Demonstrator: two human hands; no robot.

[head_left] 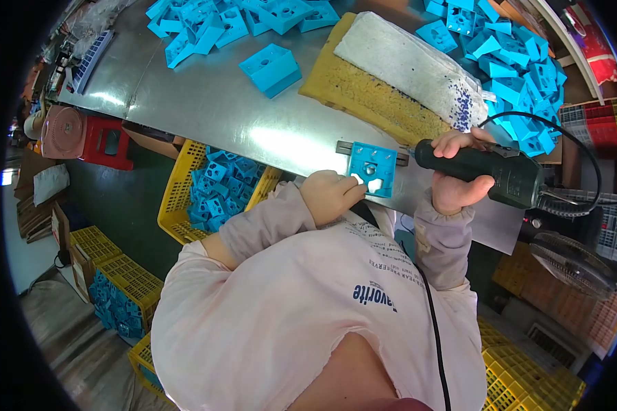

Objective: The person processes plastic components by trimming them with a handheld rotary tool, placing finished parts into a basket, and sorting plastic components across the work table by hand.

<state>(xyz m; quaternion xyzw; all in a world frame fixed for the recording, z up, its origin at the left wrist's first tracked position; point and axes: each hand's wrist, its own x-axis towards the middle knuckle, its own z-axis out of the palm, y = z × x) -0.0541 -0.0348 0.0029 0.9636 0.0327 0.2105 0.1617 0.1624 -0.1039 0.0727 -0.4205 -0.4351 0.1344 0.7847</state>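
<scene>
In the head view my right hand (455, 175) is wrapped round a dark green electric screwdriver (507, 172), held level with its tip pointing left. The tip reaches the right side of a blue plastic box (373, 162) at the front edge of the metal table. My left hand (330, 197) grips the near left corner of this box with curled fingers. The open side of the box faces up, and small posts and a round hole show inside. A metal fixture (344, 148) sticks out on both sides of it. Any screw at the tip is too small to make out.
A yellow sponge block (370, 96) with a white cloth (404, 61) lies behind the box on the metal table (185, 103). Blue boxes are piled at the back and right. A yellow crate (175, 185) of blue parts stands at left. A black cable (593, 157) loops from the screwdriver.
</scene>
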